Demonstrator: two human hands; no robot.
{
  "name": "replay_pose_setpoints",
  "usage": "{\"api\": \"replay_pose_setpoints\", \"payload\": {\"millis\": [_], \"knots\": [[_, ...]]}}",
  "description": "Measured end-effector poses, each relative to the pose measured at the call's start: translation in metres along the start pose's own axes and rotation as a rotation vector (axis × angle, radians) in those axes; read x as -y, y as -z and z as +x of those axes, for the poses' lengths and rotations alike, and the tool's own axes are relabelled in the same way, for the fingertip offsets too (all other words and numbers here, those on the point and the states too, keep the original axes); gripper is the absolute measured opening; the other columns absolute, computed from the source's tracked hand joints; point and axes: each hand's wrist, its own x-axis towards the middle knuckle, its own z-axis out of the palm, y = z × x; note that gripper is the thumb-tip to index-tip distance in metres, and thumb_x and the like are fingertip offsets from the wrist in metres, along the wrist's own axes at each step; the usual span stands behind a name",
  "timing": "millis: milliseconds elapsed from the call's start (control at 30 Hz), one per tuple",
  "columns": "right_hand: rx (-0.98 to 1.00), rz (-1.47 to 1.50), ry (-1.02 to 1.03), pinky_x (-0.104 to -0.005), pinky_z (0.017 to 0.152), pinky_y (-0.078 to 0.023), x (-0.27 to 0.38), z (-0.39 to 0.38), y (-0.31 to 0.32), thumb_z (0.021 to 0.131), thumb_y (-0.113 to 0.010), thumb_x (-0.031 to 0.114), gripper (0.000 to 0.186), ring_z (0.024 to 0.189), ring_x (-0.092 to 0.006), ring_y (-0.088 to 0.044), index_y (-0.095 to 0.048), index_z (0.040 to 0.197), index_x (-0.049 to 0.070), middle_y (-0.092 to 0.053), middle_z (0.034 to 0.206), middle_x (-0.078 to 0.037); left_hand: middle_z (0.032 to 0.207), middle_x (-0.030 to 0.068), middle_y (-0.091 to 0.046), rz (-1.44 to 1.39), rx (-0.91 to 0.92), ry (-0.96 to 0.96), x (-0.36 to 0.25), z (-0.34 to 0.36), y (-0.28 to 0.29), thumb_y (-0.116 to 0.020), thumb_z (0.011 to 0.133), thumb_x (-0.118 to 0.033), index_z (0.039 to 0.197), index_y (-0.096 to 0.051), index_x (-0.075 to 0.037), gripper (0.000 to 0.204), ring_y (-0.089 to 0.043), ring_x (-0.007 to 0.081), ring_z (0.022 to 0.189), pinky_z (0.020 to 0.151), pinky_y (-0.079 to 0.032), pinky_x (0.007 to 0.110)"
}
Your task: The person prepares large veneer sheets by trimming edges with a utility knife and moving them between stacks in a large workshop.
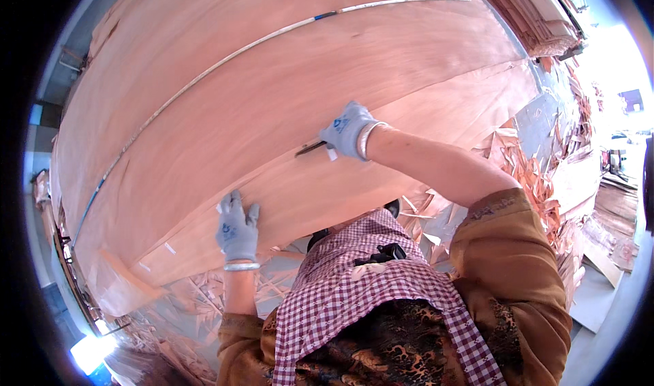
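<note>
A large, thin sheet of reddish-pink wood veneer (286, 107) fills most of the view, spread flat over a stack of similar sheets on a wide worktop whose near edge (204, 250) curves across the lower left. The person leans over it from the lower edge of the picture.

The right hand (347, 131), in a pale grey work glove with a metal bangle at the wrist, reaches out over the sheet. Its fingers are curled closed around a small dark blade-like tool (310, 148), whose tip rests on the veneer surface, seemingly along a seam or edge between two sheets. The grip looks firm and low, which suits guiding the tip along the wood.

The left hand (237, 228), also gloved in grey and wearing a bangle, lies flat near the front edge of the sheet, fingers spread and empty. It appears to press the veneer down so the thin sheet stays put.

A long pale strip with blue sections (225, 59) arcs across the far part of the sheet, well apart from both hands.

The person wears a red-and-white checked apron (381, 284) over brown sleeves. Torn veneer scraps (531, 182) litter the floor at right and below the worktop. More stacked veneer (531, 11) sits at upper right. Nothing lies between the hands and the sheet.
</note>
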Motion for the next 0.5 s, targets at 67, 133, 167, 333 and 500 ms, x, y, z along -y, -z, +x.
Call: {"api": "replay_pose_setpoints", "payload": {"millis": [67, 133, 167, 333, 500], "knots": [[0.018, -0.002, -0.050, -0.0350, 0.080, -0.041, -0.038, -0.016, -0.011, 0.084, -0.060, 0.021, 0.023, 0.088, -0.0172, -0.066, -0.062, 0.106, 0.024, -0.068, 0.093, 0.004, 0.132, 0.0124, -0.046, 0.059, -0.039, -0.021, 0.003, 0.000, -0.010, -0.057, 0.085, -0.036, 0.130, -0.047, -0.008, 0.054, -0.050, 0.0302, 0.115, 0.087, -0.046, 0.040], [0.040, -0.038, -0.026, -0.0357, 0.079, -0.041, -0.074, -0.028, -0.023, 0.084, -0.059, 0.022, 0.022, 0.087, -0.0169, -0.065, -0.061, 0.106, 0.024, -0.068, 0.092, 0.004, 0.133, 0.0131, -0.045, 0.104, -0.047, -0.010, 0.010, -0.002, -0.015, -0.057, 0.085, -0.035, 0.130, -0.046, -0.008, 0.054, -0.049, 0.0300, 0.116, 0.089, -0.046, 0.039], [0.052, -0.064, -0.012, -0.0360, 0.078, -0.041, -0.097, -0.036, -0.029, 0.084, -0.059, 0.022, 0.022, 0.087, -0.0168, -0.065, -0.061, 0.106, 0.025, -0.068, 0.092, 0.004, 0.134, 0.0136, -0.045, 0.121, -0.034, 0.017, 0.012, -0.002, -0.016, -0.057, 0.085, -0.034, 0.131, -0.046, -0.007, 0.055, -0.049, 0.0299, 0.117, 0.090, -0.045, 0.038], [-0.070, -0.031, 0.002, -0.0376, 0.074, -0.041, -0.202, -0.076, -0.075, 0.084, -0.058, 0.020, 0.015, 0.085, -0.0174, -0.065, -0.063, 0.097, 0.023, -0.068, 0.088, 0.003, 0.132, 0.0151, -0.047, 0.395, 0.194, 0.212, -0.045, 0.022, 0.010, -0.061, 0.083, -0.027, 0.130, -0.047, -0.005, 0.053, -0.052, 0.0284, 0.115, 0.090, -0.046, 0.037], [-0.174, -0.013, 0.097, -0.0350, 0.064, -0.042, -0.216, -0.081, -0.087, 0.080, -0.060, 0.019, 0.012, 0.081, -0.0181, -0.066, -0.069, 0.089, 0.018, -0.069, 0.084, 0.002, 0.129, 0.0158, -0.049, -0.046, -0.187, -0.286, -0.231, 0.021, -0.043, -0.058, 0.085, -0.025, 0.129, -0.047, -0.006, 0.049, -0.055, 0.0299, 0.111, 0.087, -0.048, 0.040]]}}
